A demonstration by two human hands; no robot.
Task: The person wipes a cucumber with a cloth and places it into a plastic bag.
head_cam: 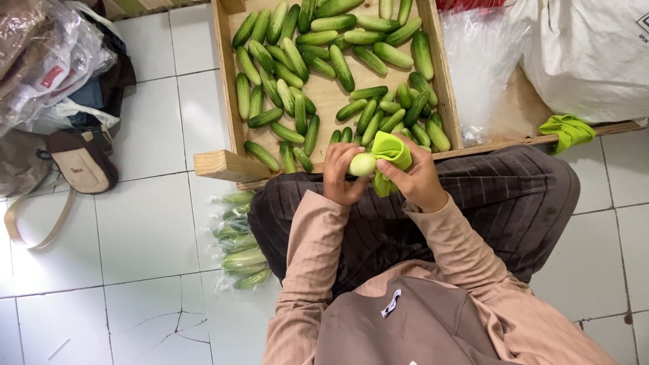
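Note:
My left hand (340,177) grips a pale green cucumber (362,164) by one end, over my lap at the near edge of the wooden tray (224,74). My right hand (418,177) holds a bright green cloth (392,150) wrapped against the cucumber's other end. The tray holds several dark green cucumbers (318,64) scattered over its plywood floor. Most of the held cucumber is hidden by the cloth and fingers.
Clear bags of packed cucumbers (240,240) lie on the white tiled floor by my left knee. A second green cloth (568,130) rests on the board at right, near a white sack (588,54) and clear plastic (473,61). Bags and a tan pouch (81,162) sit at left.

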